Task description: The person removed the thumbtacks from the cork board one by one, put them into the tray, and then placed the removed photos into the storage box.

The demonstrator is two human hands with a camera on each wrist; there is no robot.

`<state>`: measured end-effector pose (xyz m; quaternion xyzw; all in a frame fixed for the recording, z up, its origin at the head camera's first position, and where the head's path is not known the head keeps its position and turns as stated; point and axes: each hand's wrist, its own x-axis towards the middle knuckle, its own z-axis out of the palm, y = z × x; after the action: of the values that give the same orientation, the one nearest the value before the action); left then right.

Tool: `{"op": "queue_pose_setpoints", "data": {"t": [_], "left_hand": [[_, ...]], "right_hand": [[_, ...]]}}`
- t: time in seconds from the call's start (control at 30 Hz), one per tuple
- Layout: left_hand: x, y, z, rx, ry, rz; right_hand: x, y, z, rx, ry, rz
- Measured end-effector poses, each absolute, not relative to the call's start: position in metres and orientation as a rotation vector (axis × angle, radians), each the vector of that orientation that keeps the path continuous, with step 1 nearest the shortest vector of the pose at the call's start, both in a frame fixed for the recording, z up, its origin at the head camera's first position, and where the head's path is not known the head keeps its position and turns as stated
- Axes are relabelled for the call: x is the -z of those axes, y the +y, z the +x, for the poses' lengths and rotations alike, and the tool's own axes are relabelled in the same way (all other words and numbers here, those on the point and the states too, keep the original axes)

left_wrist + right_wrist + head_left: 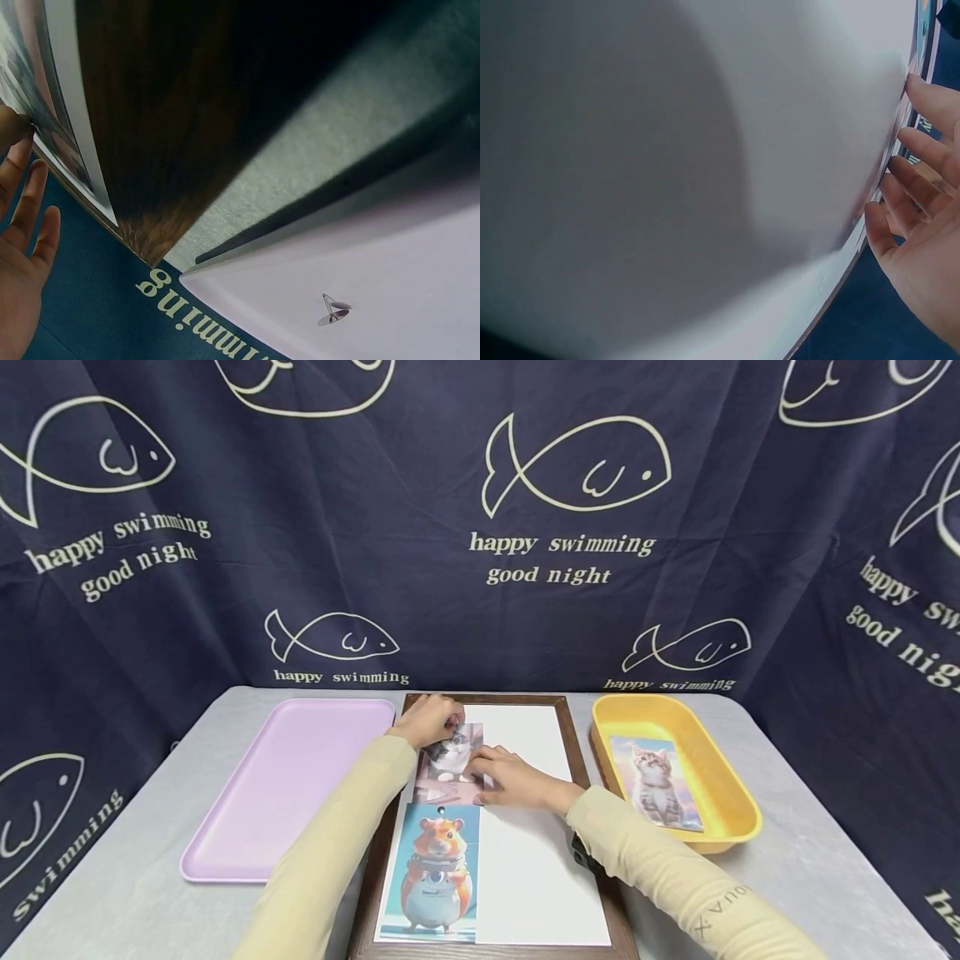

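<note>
A picture card of a grey-and-white cat [452,777] lies on the upper left of a white board with a brown wooden frame [561,877]. My left hand [431,720] is at the card's top edge, its thumb and fingertips touching there. My right hand [517,779] rests its fingertips along the card's right side; in the right wrist view its fingers [922,154] are spread and fairly straight. Directly below, a card with an orange hamster [437,877] on blue lies along the board's left side, meeting the cat card's lower edge.
A flat lilac tray [288,785] stands left of the frame. To the right is a yellow basin [720,777] with a kitten card [654,781] inside. A small black object [583,852] shows under the right sleeve. A dark blue fish-print curtain [420,568] hangs behind the table.
</note>
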<state>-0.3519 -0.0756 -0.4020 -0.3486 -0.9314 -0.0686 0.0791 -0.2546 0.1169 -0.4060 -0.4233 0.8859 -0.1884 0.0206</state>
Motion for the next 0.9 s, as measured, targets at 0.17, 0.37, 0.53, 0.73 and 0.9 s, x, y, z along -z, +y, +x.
{"op": "queue_pose_setpoints", "data": {"t": [0.17,0.37,0.53,0.73,0.9], "left_hand": [[0.4035,-0.0747,-0.3528,0.197,-2.8,-1.049],[0.4034,-0.0737,-0.3517,0.213,-2.828,-1.037],[0.4028,-0.0743,-0.351,0.215,-2.811,-1.044],[0.4016,-0.0753,-0.3501,0.234,-2.814,-1.044],[0.4011,-0.0761,-0.3509,0.21,-2.801,-1.05]], "right_hand": [[0.4055,0.1172,-0.2545,0.594,2.735,-1.308],[0.4061,0.1174,-0.2546,0.594,2.733,-1.297],[0.4062,0.1172,-0.2547,0.607,2.731,-1.296],[0.4067,0.117,-0.2552,0.599,2.733,-1.287],[0.407,0.1168,-0.2555,0.594,2.738,-1.298]]}}
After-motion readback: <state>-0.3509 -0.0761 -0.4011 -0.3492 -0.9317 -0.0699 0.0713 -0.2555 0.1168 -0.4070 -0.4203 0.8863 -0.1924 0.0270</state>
